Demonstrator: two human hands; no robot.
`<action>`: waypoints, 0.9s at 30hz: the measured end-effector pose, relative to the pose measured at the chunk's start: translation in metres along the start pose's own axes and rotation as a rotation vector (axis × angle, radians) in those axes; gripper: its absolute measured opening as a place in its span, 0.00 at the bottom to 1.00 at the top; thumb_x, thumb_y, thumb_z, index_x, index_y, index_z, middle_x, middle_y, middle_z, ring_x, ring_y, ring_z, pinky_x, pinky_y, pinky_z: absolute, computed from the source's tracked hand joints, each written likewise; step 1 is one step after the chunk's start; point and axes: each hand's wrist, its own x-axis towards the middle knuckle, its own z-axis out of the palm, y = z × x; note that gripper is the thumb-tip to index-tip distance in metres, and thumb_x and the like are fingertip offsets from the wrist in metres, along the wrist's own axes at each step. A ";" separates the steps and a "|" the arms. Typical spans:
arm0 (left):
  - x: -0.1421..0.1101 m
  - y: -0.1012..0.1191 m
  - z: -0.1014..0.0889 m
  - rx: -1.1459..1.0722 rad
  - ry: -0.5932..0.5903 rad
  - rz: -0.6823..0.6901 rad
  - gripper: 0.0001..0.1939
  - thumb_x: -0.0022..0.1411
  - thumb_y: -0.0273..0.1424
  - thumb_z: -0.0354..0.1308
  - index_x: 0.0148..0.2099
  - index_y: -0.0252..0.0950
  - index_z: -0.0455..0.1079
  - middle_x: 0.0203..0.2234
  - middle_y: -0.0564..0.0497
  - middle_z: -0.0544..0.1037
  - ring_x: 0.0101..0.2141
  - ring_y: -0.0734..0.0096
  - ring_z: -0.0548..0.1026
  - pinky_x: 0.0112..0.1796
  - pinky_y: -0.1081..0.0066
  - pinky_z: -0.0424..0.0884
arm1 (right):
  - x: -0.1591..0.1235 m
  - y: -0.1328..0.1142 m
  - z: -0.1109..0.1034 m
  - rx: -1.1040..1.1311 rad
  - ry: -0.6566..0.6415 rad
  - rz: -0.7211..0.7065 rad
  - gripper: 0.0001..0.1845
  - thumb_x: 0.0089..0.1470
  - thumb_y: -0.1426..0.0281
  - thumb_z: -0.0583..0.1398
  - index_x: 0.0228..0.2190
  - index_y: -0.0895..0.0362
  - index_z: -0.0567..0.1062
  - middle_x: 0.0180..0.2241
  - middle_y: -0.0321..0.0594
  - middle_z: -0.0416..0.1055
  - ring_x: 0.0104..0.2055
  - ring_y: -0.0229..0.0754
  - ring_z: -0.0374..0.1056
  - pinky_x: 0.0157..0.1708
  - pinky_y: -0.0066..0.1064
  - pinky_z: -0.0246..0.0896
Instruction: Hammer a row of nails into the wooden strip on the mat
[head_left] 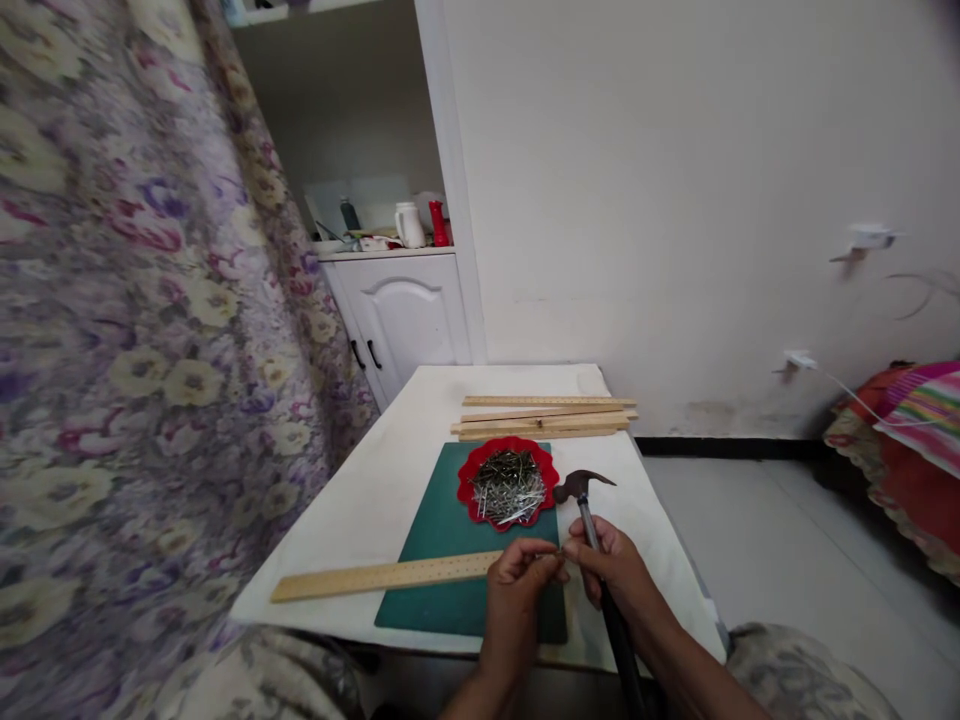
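Note:
My right hand (616,572) is wrapped round the dark handle of a claw hammer (583,488), whose head points away from me just right of a red scalloped dish (471,466) full of nails. My left hand (517,585) is pinched closed at the fingertips, touching the right hand's fingers; it seems to hold a small nail, too small to be sure. Both hands hover over the near edge of a green cutting mat (442,560). A long wooden ruler (375,577) lies across the mat's near left part, its right end under my left hand.
The small white table (360,500) also carries a stack of wooden strips (544,416) at its far side. A floral curtain (135,330) hangs close on the left. A white cabinet (405,310) with bottles stands behind. Bedding (911,430) lies at the right, by bare floor.

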 end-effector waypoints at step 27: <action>0.029 0.003 -0.048 0.972 -0.062 0.332 0.10 0.61 0.31 0.51 0.32 0.38 0.72 0.29 0.51 0.74 0.32 0.70 0.72 0.34 0.74 0.64 | -0.017 -0.014 0.003 -0.174 -0.030 -0.025 0.18 0.53 0.54 0.57 0.31 0.57 0.67 0.15 0.23 0.58 0.08 0.26 0.49 0.09 0.20 0.38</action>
